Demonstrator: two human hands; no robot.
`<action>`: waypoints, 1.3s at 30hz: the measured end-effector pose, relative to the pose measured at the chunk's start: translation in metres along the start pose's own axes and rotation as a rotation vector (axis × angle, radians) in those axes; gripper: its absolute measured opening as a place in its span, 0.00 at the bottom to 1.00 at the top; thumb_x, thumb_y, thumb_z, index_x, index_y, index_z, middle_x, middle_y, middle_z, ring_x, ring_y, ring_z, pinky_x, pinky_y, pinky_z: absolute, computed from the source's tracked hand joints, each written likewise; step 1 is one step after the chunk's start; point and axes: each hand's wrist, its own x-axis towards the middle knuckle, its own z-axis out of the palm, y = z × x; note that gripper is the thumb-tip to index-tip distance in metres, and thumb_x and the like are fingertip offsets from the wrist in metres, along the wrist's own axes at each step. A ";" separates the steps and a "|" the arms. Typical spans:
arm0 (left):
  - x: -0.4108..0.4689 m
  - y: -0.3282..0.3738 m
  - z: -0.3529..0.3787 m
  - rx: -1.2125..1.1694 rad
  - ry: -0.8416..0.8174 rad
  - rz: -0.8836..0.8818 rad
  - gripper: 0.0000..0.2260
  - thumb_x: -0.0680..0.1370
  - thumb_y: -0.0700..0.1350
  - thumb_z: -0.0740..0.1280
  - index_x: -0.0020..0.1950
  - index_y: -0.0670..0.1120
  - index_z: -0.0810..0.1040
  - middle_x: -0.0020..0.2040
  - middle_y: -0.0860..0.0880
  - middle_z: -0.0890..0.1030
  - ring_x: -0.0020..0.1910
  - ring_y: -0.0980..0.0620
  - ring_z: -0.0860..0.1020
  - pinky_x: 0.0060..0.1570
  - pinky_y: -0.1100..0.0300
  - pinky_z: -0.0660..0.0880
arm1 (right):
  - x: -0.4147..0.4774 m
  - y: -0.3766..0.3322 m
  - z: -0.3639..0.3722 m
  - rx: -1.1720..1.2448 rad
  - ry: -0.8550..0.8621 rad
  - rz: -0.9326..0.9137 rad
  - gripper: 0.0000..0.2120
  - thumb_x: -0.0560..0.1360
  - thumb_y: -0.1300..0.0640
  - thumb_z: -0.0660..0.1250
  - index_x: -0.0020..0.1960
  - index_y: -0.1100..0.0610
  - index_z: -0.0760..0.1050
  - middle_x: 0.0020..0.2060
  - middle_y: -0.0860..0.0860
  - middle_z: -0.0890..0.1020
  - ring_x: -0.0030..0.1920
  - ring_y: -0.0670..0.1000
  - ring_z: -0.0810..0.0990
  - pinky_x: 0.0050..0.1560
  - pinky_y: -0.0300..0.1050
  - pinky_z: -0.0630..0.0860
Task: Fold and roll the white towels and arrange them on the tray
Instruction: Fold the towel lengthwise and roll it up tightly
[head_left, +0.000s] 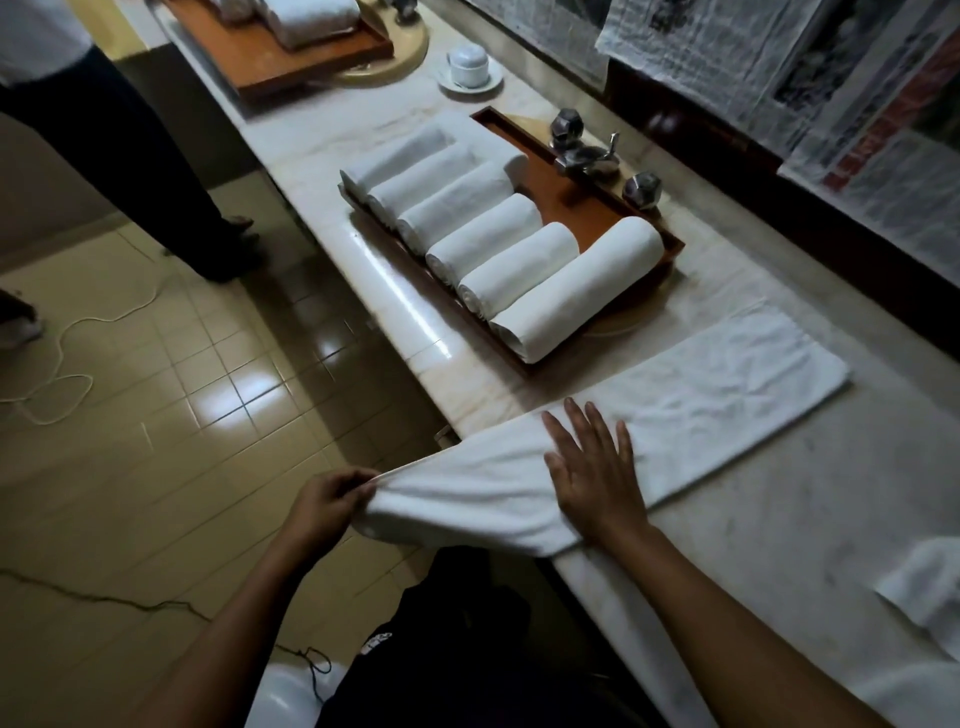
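L hand pinches the near end of the towel btw thumb and curled fingers, holding that end just off the counter edge, out over the floor. R hand lies palm down on the same towel just right of the pinch, fingers straight and spread. It grasps nothing, only presses the cloth onto the counter.

From the pinch the towel runs under the R palm and on past the fingertips as a long folded strip. That part lies flat on the marble, w/ its far end squared off, well away from both hands.

Beyond the R fingertips, near the strip's long side but apart from it, sits the tray, brown wood. Six rolled towels lie in it side by side, touching; the roll nearest the hands is the longest. A chrome tap w/ two knobs stands at the tray's far rim.

Further out in that direction: a lidded cup on a saucer, then a second tray w/ more white towels. Right of the R forearm, at the frame edge, another white cloth lies on the counter. Left of the L hand, across the tiled floor, a person's legs in dark trousers and a loose white cord. Newspaper sheets hang behind the counter.
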 end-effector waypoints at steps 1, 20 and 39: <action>-0.001 -0.003 -0.001 0.012 -0.017 0.005 0.09 0.78 0.34 0.70 0.49 0.47 0.87 0.43 0.56 0.87 0.40 0.63 0.80 0.44 0.63 0.75 | 0.000 0.000 -0.001 0.001 -0.004 0.001 0.27 0.83 0.43 0.52 0.81 0.43 0.60 0.82 0.48 0.58 0.82 0.53 0.55 0.79 0.64 0.51; 0.015 0.090 0.091 0.313 0.169 0.489 0.11 0.74 0.34 0.70 0.53 0.47 0.84 0.50 0.49 0.82 0.51 0.50 0.77 0.47 0.59 0.70 | 0.007 0.025 -0.022 0.104 0.039 0.147 0.25 0.80 0.47 0.54 0.74 0.50 0.73 0.75 0.55 0.71 0.78 0.58 0.64 0.74 0.67 0.59; 0.114 0.208 0.255 0.802 -0.509 1.114 0.27 0.86 0.56 0.48 0.84 0.53 0.50 0.84 0.49 0.47 0.83 0.47 0.42 0.80 0.49 0.39 | 0.074 0.152 -0.077 0.161 0.033 0.528 0.25 0.85 0.50 0.56 0.82 0.46 0.60 0.83 0.53 0.56 0.83 0.55 0.48 0.79 0.62 0.47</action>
